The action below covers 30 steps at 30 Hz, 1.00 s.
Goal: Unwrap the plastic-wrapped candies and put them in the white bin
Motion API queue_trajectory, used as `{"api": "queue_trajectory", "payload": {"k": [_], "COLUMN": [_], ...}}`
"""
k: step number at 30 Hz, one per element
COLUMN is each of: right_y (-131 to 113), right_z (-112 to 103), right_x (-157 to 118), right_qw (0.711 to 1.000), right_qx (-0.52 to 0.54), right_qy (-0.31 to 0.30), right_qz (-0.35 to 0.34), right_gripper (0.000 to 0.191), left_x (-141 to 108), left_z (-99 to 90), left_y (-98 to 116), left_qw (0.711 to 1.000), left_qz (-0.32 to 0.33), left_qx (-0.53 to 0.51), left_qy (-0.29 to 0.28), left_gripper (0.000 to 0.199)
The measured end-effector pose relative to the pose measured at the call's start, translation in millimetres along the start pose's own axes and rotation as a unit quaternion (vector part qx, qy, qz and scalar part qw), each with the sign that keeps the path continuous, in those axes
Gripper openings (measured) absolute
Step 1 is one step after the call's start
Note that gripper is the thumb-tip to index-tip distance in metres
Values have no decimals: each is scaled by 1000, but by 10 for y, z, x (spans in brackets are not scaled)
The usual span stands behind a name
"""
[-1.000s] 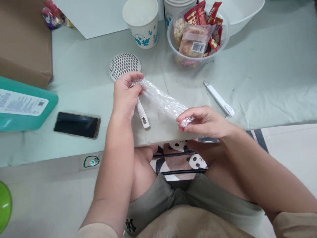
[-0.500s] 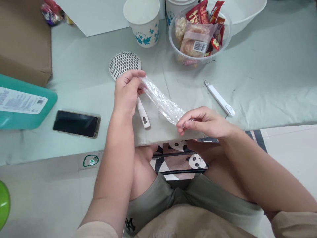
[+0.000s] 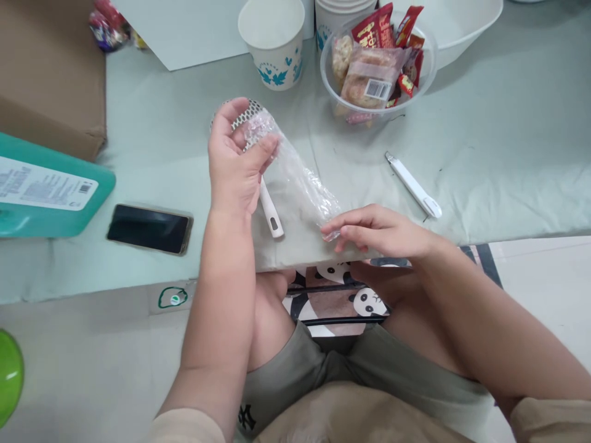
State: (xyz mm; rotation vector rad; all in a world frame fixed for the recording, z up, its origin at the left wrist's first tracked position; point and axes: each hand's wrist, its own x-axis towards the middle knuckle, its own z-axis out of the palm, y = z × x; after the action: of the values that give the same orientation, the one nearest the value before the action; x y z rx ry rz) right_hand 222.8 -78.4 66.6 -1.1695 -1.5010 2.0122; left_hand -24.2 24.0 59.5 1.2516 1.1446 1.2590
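Note:
A clear, crinkled plastic sleeve [image 3: 305,175] stretches slantwise between my hands above the table. Its upper end is held under the thumb of my left hand [image 3: 237,160], whose index finger is raised. My right hand [image 3: 369,229] pinches the lower end between thumb and fingers, near the table's front edge. Behind my left hand lies a white skimmer with a perforated head [image 3: 252,109]; the hand and the plastic cover part of it, while its handle [image 3: 271,212] shows below. To the right of the plastic lies a white utility knife [image 3: 413,184].
A phone [image 3: 150,229] and a teal bottle [image 3: 55,194] lie left, near a cardboard box [image 3: 50,67]. At the back are a paper cup [image 3: 274,46], stacked cups [image 3: 339,17], a clear bowl [image 3: 327,77] of wrapped snacks and a white bowl [image 3: 466,37].
My left hand has turned and opened out somewhat, its index finger lifting while the thumb presses the plastic. The sleeve looks wider at its upper end. The view has shifted slightly.

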Motion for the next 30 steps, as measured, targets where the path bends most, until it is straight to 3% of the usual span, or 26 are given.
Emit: {"api": "queue_trajectory", "payload": {"k": [3,7,11,14,16,20,24,30], "right_y": [-6,-24,-40,-8,23,44,25,11], "right_z": [15,36,43,7,-35,-111,-147,-169], "right_x": [22,50,65,90,114,145,139,97], "right_qw": [999,997,992,983,970,944,941,941], "right_qx": [-16,-7,38,121,190,260,257,229], "right_qy": [35,73,116,134,151,186,197,223], "right_qz": [0,-5,12,8,-19,-87,-95,-110], "right_gripper": [28,31,41,43,40,45,50,38], "left_x": [-77,-278,-489,-617,-673,-702,-653,-545], "left_z": [74,218,294,308,303,284,285,301], "left_y": [179,500,770,918,988,1054,1045,900], "left_qw": [999,998,993,981,971,953,916,887], "left_qz": [8,48,73,144,163,70,-21,-83], "left_qx": [-51,17,87,82,76,125,190,241], "left_qy": [18,-34,-39,-98,-157,-267,-352,-385], "left_gripper": [63,49,40,16,15,20,13,8]}}
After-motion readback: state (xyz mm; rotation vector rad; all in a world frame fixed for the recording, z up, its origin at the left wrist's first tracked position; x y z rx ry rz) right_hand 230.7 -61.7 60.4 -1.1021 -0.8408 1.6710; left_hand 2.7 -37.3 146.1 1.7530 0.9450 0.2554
